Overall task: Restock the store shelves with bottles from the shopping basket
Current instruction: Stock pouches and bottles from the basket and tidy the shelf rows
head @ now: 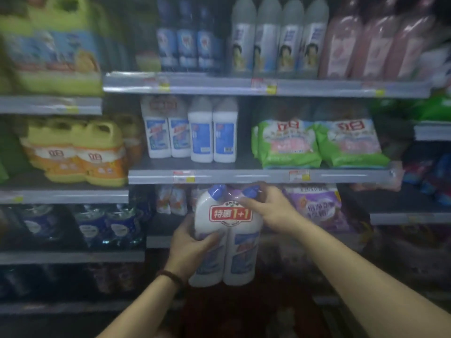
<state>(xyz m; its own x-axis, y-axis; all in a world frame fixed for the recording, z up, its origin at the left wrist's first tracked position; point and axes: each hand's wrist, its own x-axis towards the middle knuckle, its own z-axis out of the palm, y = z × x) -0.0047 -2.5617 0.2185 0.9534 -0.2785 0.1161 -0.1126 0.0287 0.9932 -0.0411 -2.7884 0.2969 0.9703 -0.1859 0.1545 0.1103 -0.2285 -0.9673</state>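
Observation:
I hold a twin pack of white bottles [240,250] with blue caps and a red "1+1" label, upright in front of the shelves, just below the middle shelf's front edge [244,176]. My left hand [189,245] grips the left bottle's side near its middle. My right hand [271,211] holds the pack at the top right, by the neck and cap. Matching white bottles [212,132] stand on the middle shelf above. A dark red shape below the pack [234,313] may be the shopping basket; it is too dim to tell.
Green detergent bags [319,145] lie right of the white bottles, with a bare gap of shelf between them. Yellow jugs [80,152] stand on the left shelf. Purple bags [317,206] and dark blue containers [107,225] fill the lower shelves. Tall bottles line the top shelf.

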